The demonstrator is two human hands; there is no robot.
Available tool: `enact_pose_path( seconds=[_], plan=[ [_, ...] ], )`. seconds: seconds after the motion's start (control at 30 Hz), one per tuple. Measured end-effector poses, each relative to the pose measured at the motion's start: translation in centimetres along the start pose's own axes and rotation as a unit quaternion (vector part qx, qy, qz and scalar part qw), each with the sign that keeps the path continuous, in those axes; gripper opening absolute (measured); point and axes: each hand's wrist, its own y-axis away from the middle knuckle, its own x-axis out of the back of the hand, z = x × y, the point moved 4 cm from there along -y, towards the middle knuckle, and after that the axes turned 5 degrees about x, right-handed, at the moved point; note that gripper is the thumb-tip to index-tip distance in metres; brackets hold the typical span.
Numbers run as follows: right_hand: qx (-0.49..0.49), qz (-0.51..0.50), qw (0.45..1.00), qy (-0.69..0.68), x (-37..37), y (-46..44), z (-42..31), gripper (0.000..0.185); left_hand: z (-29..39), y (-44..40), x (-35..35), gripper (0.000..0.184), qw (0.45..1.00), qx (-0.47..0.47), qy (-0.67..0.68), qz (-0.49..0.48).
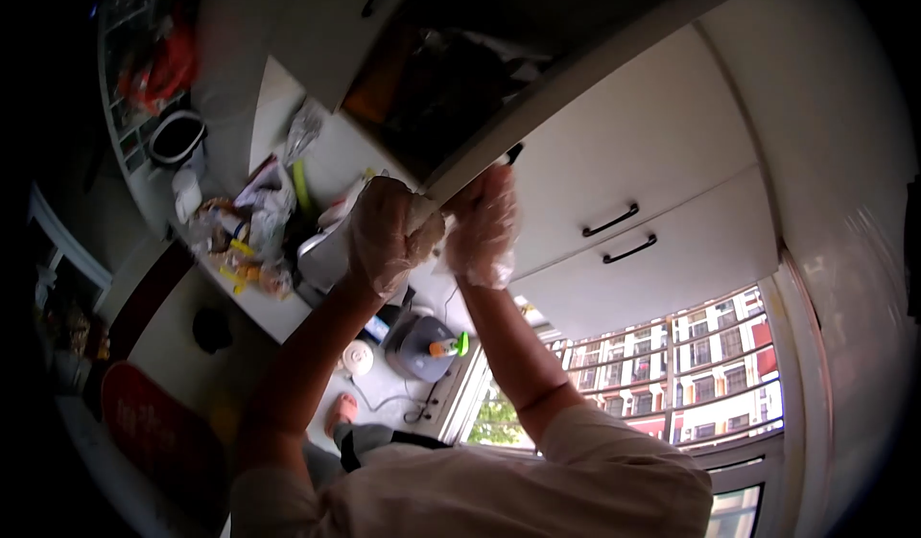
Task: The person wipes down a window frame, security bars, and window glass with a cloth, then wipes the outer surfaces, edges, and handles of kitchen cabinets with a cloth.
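Note:
Both of my hands wear thin clear plastic gloves and are raised at the lower edge of a white cabinet door point(595, 87). My left hand point(384, 226) is closed around a pale crumpled cloth point(423, 231), at the door's lower corner. Close beside it on the right, my right hand point(486, 222) has its fingers bent against the door's edge, near a black handle; whether anything is inside its fingers is hidden. Above my hands the cabinet stands open, with dark, indistinct items inside.
Below lies a counter with plastic bags point(269, 202), a grey appliance point(422, 346) and a round white object point(357, 357). A red bag point(165, 68) hangs at the upper left. Closed cabinet doors with black handles point(611, 220) and a barred window point(672, 365) are at the right.

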Motion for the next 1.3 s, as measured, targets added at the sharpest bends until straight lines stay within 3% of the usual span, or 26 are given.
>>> enact_pose_path(
  seconds=[0.1,0.13,0.17,0.2,0.23,0.3,0.33,0.47,0.5,0.57,0.73,0.8,0.87,0.93,0.97,1.0,1.03,1.13,1.23,1.3],
  plan=[
    [0.2,-0.02,0.927,0.317,1.4,-0.1,0.3,0.038,3.4,-5.9,-0.6,0.024,0.999,-0.029,-0.046,-0.009],
    [0.167,-0.037,0.957,0.234,2.0,0.1,1.1,0.033,4.9,-8.2,-0.8,0.023,0.998,-0.044,-0.049,-0.008],
    [0.125,-0.083,0.987,0.061,3.0,0.5,2.7,0.034,6.2,-10.4,-1.1,0.023,0.995,-0.08,-0.055,0.022],
    [0.112,-0.144,0.979,-0.09,3.9,1.0,4.3,0.038,7.5,-12.5,-1.6,0.023,0.99,-0.115,-0.06,0.052],
    [0.111,-0.19,0.964,-0.147,4.4,1.3,4.9,0.046,9.0,-14.7,-1.9,0.023,0.987,-0.114,-0.087,0.072],
    [0.083,-0.099,0.991,-0.03,1.8,0.4,2.2,0.041,11.5,-19.1,-3.0,0.024,0.98,-0.124,-0.118,0.104],
    [0.004,0.016,0.996,0.092,0.2,0.2,0.0,0.051,12.5,-21.3,-3.7,0.025,0.976,-0.134,-0.125,0.117],
    [-0.001,0.029,0.997,0.066,-0.2,0.0,0.1,0.053,14.7,-23.3,-3.2,0.025,0.951,-0.181,-0.112,0.225],
    [0.001,0.013,0.998,0.058,-0.3,-0.1,-0.3,0.053,14.3,-23.1,-3.2,0.024,0.964,-0.158,-0.095,0.192],
    [0.006,-0.018,1.0,-0.002,2.7,0.2,2.5,0.036,12.7,-20.7,-2.8,0.022,0.984,-0.112,-0.062,0.124],
    [0.027,0.096,0.995,-0.016,2.9,1.6,3.9,0.039,7.1,-12.1,-1.0,0.019,1.0,-0.005,0.028,0.004],
    [0.039,0.045,0.997,0.041,3.1,1.5,3.2,0.037,6.7,-11.8,-0.7,0.018,0.996,0.002,0.089,-0.01],
    [0.085,0.041,0.98,0.173,2.5,1.3,2.4,0.036,7.6,-13.8,-1.3,0.018,0.996,-0.044,0.068,0.023],
    [0.071,0.011,0.982,0.175,2.1,0.4,2.0,0.038,9.2,-17.4,-2.4,0.019,0.998,-0.059,0.022,0.018],
    [0.022,-0.027,0.995,0.094,2.3,0.1,1.9,0.04,10.3,-19.5,-2.7,0.02,0.999,-0.047,-0.013,-0.006],
    [-0.028,-0.065,0.997,0.014,2.3,-0.2,1.9,0.042,11.4,-21.3,-3.0,0.024,0.991,-0.121,-0.051,0.012],
    [0.008,0.006,0.998,0.062,-0.2,-0.2,0.0,0.054,12.5,-23.0,-3.3,0.028,0.977,-0.194,-0.089,0.03],
    [-0.008,-0.022,0.999,0.032,0.4,-0.3,0.4,0.052,15.7,-28.2,-2.3,0.036,0.983,0.021,0.022,-0.183],
    [-0.007,-0.003,0.999,0.052,0.5,-0.2,0.6,0.052,14.2,-27.5,-3.5,0.039,0.995,-0.033,0.082,-0.051],
    [0.007,-0.008,0.998,0.056,0.4,-0.2,0.4,0.051,12.4,-24.2,-3.4,0.035,0.999,-0.028,0.026,-0.038]
  ],
)
